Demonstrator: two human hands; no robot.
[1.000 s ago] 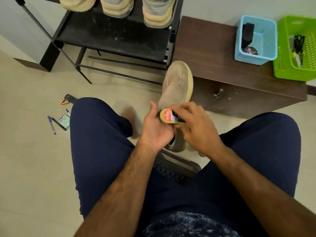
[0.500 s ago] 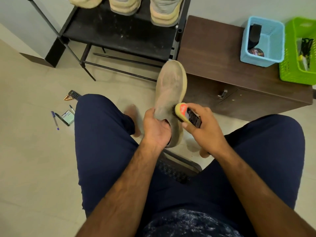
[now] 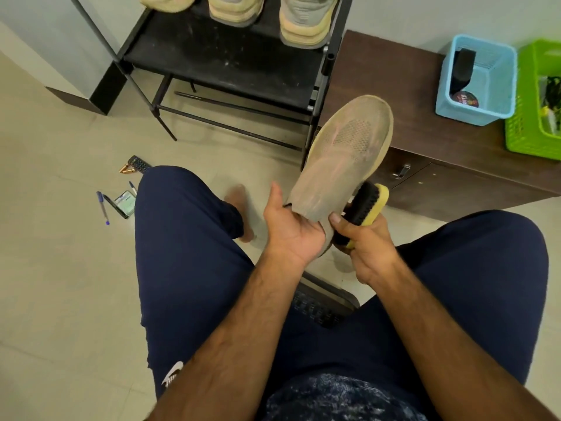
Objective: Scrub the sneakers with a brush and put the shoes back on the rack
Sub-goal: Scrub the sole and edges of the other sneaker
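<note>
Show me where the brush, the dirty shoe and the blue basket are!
brush (image 3: 365,205): head view, on its black bristles.
dirty shoe (image 3: 343,153): head view, on the middle of its sole.
blue basket (image 3: 494,83): head view, on its bare inside wall.

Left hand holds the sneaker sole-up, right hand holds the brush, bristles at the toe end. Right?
Not the toe. In the head view the brush sits by the heel end of the sneaker; left hand and right hand hold as stated.
</note>
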